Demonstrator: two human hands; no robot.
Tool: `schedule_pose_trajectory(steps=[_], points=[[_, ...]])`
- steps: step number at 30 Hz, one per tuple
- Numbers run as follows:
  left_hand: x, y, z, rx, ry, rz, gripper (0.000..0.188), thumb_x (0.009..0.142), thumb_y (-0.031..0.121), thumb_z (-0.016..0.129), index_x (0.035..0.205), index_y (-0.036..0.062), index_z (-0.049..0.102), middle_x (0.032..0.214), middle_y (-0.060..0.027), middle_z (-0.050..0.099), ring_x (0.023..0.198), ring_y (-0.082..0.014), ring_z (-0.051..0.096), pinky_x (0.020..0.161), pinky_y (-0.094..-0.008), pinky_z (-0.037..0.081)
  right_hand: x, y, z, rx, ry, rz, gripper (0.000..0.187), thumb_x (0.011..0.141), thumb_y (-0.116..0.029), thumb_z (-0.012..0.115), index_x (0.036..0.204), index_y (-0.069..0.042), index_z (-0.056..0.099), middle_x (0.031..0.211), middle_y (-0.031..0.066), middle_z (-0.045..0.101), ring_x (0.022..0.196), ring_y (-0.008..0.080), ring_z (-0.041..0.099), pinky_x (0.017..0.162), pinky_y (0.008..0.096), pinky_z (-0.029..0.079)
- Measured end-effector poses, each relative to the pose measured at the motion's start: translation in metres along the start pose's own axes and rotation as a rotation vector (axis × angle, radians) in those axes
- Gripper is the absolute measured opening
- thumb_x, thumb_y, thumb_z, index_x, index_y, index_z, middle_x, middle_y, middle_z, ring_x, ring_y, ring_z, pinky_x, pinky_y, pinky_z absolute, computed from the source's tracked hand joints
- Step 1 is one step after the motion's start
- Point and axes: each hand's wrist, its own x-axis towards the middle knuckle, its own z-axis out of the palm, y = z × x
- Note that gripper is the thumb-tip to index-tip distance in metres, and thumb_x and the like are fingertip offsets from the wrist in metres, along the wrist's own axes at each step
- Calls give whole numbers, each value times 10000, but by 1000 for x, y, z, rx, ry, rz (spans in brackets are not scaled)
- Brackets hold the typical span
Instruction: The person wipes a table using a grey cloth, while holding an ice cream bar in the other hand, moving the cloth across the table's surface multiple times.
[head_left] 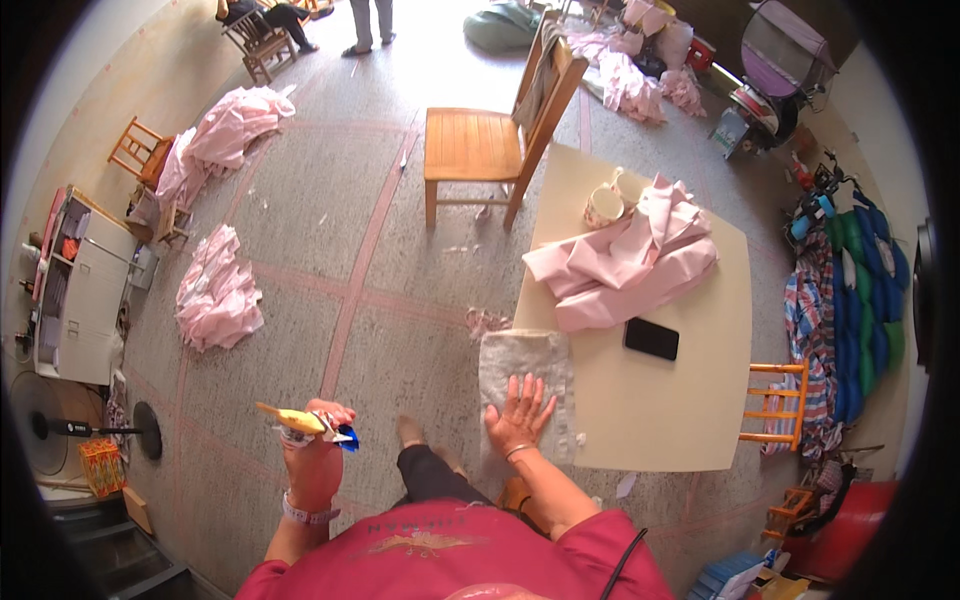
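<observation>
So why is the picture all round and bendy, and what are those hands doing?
There's no robot here, just a person. A wide camera on their head looks down, and its lens bends straight edges. The left hand holds a yellow-and-blue thing, too small to name for sure. The right hand lies spread on a grey cloth at the edge of a pale table. Also on the table are crumpled pink fabric, a black phone and a patterned cup.

From my right fingers [528,392] on the grey cloth [522,350], bare desk [650,425] opens rightward, nearer than the black phone [651,339]; beyond it, the pink fabric heap [630,262] blocks me.
</observation>
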Motion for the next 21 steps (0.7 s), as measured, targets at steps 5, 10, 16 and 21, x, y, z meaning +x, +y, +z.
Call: schedule_pose_trajectory(steps=[5, 10, 16, 21], points=[[-13, 2, -11, -14, 28, 19, 92, 939, 170, 669, 946, 79, 662, 946, -69, 630, 941, -214, 609, 953, -436, 463, 8, -4, 1, 2, -13, -16, 843, 804, -461, 646, 1526, -126, 370, 1596, 147, 289, 1510, 370, 207, 1192, 679, 102], [-9, 9, -17, -12, 31, 72, 103, 923, 167, 690, 953, 70, 674, 949, -74, 623, 948, -216, 604, 955, -437, 462, 17, 1, 6, 2, -36, -28, 829, 835, -459, 612, 1545, -126, 345, 1614, 148, 263, 1524, 366, 173, 1199, 664, 71], [-13, 8, -10, 68, 109, 4, 216, 967, 298, 645, 878, 100, 642, 898, -33, 587, 905, -201, 573, 932, -416, 454, 48, -1, 10, -9, -55, -18, 871, 809, -447, 645, 1565, -159, 319, 1630, 119, 240, 1525, 343, 176, 1191, 662, 94], [-7, -1, -20, 27, 49, -32, 171, 922, 245, 706, 953, 78, 685, 961, -60, 608, 940, -216, 597, 955, -437, 459, 93, -5, 19, -55, -13, 37, 918, 780, -439, 687, 1572, -185, 300, 1629, 108, 249, 1515, 334, 206, 1171, 673, 160]])
